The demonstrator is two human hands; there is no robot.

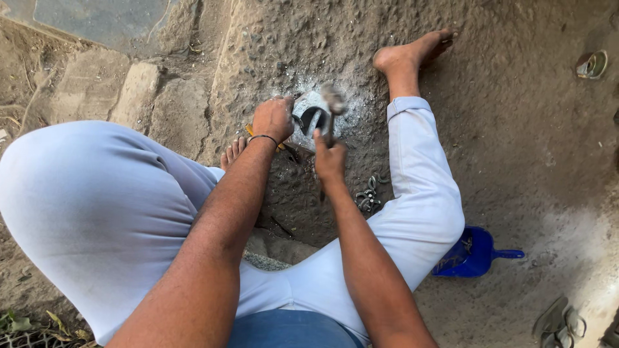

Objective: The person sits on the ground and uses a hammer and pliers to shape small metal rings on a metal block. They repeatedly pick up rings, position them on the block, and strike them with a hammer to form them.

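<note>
I sit on rough ground with my legs spread. My left hand grips a curved metal strip, holding it on a pale, scuffed patch of stone. My right hand is closed around a hammer handle. The blurred hammer head hangs just above the metal strip. A yellow-handled tool lies partly hidden under my left wrist.
A small heap of bent metal pieces lies by my right knee. A blue plastic scoop sits on the ground to the right. Sandals rest at the lower right, a round metal object at the upper right. Stone blocks border the left.
</note>
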